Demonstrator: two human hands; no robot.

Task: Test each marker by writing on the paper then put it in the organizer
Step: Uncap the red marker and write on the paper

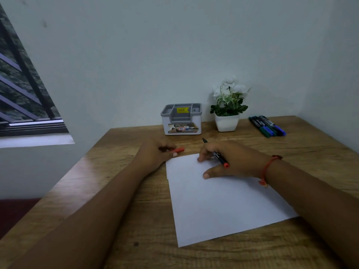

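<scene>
Fingers of the right hand (231, 162) are clamped on a red marker (217, 155) over the paper (223, 206); its cap (179, 150) is pinched in the left hand (155, 154). Paper could be skidded if left unpinned; the organizer (182, 119) is well apart.

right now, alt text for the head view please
The right hand holds an uncapped marker over blank paper while the left hand holds its red cap. Behind stand an empty organizer, a plant and more markers on the table.
</scene>
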